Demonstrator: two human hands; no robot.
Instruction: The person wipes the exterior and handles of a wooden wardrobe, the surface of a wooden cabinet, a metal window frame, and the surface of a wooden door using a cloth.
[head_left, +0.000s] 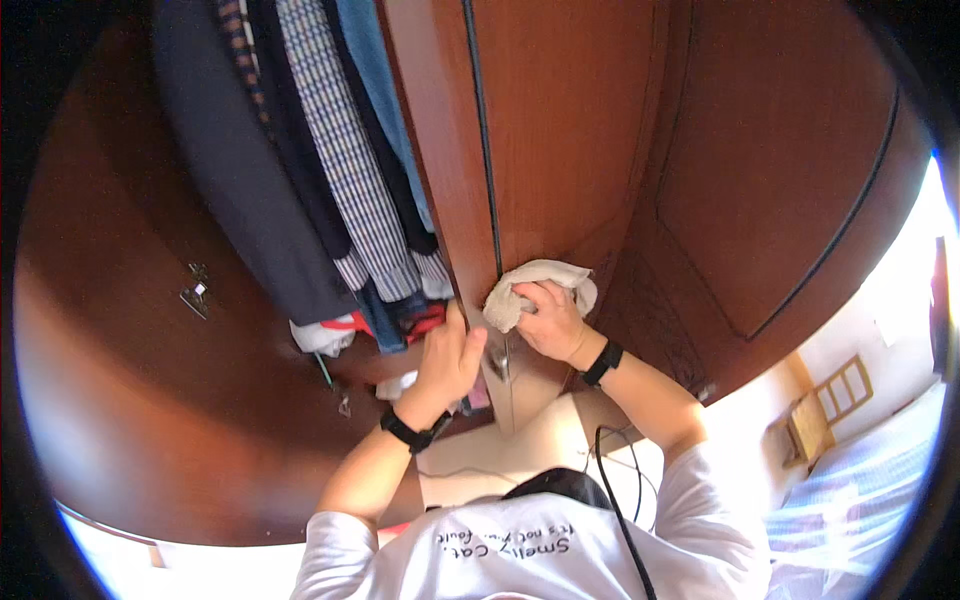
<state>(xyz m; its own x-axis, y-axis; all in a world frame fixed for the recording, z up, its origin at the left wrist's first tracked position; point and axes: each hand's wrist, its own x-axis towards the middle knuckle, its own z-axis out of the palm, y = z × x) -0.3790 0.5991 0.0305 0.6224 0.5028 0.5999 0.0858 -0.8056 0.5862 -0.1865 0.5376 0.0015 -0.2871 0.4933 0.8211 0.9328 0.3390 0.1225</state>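
My right hand [550, 322] presses a crumpled off-white cloth [548, 272] against a reddish-brown wooden wardrobe door [570, 130]. Its fingers are bent over the cloth, near the door's lower part. To the left of it, my left hand [448, 360] is at the pale front edge [425, 130] of the wardrobe, holding nothing that I can see. The left thumb stands apart from the fingers, which are stretched up and partly hidden at the edge. Between the two hands is a small metal lock [499, 358]. A dark band circles each wrist.
Dark jackets [225, 150] and a checked shirt [345, 140] hang left of my left hand, with folded clothes [330, 337] beneath. An open door [130, 400] with a metal latch curves along the left. A black cable [612, 480] crosses my shirt. A wooden chair [808, 425] and bed [860, 480] stand at right.
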